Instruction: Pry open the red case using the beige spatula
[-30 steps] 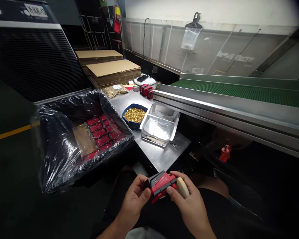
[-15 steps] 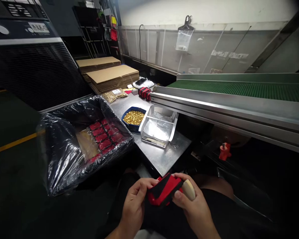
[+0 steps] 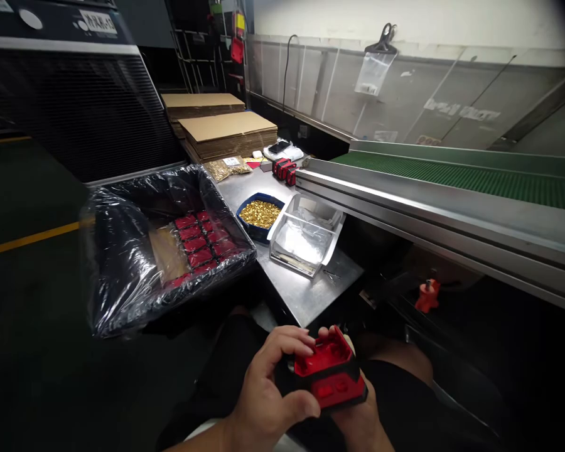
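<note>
A red and black plastic part sits in both hands over my lap, its hollow red underside turned up. My left hand wraps round its left side, thumb below and fingers over the top edge. My right hand cups it from underneath, mostly hidden by the part. Left of the table stands a box lined with black plastic film, holding rows of the same red parts.
On the steel table stand a blue tray of brass pieces and a clear plastic tub. Flat cardboard stacks lie behind. A green conveyor runs along the right. A small red knob sits below it.
The part has been turned over in my hands, from its labelled side to its hollow underside. The pale object by my right fingers is hidden now.
</note>
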### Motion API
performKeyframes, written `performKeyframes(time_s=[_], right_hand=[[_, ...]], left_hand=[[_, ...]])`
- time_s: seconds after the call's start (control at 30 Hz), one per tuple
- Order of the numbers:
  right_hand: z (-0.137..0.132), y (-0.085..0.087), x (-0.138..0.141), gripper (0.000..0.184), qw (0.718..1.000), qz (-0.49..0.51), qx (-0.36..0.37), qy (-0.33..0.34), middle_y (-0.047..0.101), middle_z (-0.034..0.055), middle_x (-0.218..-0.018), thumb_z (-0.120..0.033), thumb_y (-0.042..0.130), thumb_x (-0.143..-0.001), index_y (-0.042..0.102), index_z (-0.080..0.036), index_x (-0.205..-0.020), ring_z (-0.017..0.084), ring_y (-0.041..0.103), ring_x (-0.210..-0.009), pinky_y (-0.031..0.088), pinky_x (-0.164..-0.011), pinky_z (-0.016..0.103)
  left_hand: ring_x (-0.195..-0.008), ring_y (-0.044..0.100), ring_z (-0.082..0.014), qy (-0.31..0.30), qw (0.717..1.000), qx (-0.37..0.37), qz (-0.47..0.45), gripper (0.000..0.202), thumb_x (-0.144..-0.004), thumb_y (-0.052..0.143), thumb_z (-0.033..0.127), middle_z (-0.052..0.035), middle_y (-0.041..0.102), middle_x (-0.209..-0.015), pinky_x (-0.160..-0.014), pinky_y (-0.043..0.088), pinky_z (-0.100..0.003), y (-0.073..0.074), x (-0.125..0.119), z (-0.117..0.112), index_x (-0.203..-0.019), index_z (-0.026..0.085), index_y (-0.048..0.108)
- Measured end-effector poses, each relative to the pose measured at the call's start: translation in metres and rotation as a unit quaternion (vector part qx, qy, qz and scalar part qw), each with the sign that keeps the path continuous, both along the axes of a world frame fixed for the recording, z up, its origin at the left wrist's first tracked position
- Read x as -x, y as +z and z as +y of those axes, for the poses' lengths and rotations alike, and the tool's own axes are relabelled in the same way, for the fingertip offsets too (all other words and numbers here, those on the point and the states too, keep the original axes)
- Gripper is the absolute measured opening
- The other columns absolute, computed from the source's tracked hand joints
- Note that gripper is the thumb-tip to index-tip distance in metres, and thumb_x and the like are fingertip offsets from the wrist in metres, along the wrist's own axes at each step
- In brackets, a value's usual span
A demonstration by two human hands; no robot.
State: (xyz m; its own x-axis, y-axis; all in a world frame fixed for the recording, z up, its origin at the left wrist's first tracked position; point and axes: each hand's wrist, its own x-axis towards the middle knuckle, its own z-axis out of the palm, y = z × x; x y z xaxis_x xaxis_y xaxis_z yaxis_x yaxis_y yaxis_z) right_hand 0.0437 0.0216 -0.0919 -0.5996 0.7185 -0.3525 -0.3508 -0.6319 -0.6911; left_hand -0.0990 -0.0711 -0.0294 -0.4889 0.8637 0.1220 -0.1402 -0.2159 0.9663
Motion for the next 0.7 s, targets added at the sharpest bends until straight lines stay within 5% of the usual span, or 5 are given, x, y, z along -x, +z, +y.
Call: performKeyframes(time_s=[0.23, 0.5, 0.7], right_hand=[[0.000, -0.006, -0.005, 0.039, 1.000, -0.009, 0.019, -0.002, 0.067, -0.0026, -0.129, -0.057, 0.060, -0.082, 0.066, -0.042, -0.117, 0.023, 0.061, -0.120, 0.053, -0.103, 0.043], [0.005, 0.019, 0.001, 0.044, 0.997, 0.017, -0.042, 0.058, 0.068, 0.0018, -0.119, -0.051, 0.070, -0.078, 0.064, -0.035, -0.119, 0.018, 0.066, -0.095, 0.058, -0.083, 0.030], [0.009, 0.026, 0.003, 0.046, 0.996, 0.001, -0.059, 0.070, 0.066, 0.0028, -0.118, -0.047, 0.073, -0.076, 0.062, -0.032, -0.118, 0.017, 0.063, -0.098, 0.055, -0.087, 0.026]], left_hand=[[-0.115, 0.056, -0.0289, 0.016, 0.999, -0.010, 0.036, 0.046, -0.070, 0.081, 0.057, -0.0087, 0.067, -0.109, -0.104, 0.044, -0.043, 0.007, 0.002, -0.003, -0.101, 0.026, 0.068], [-0.088, 0.065, -0.0182, 0.018, 0.984, -0.012, 0.176, 0.015, -0.085, 0.073, 0.031, 0.0000, 0.070, -0.087, -0.105, 0.039, -0.041, 0.034, 0.012, -0.005, -0.098, 0.027, 0.068], [-0.081, 0.065, -0.0147, -0.001, 0.965, -0.009, 0.262, 0.018, -0.085, 0.072, 0.024, 0.0008, 0.070, -0.083, -0.101, 0.043, -0.039, 0.042, 0.019, -0.005, -0.103, 0.026, 0.069]])
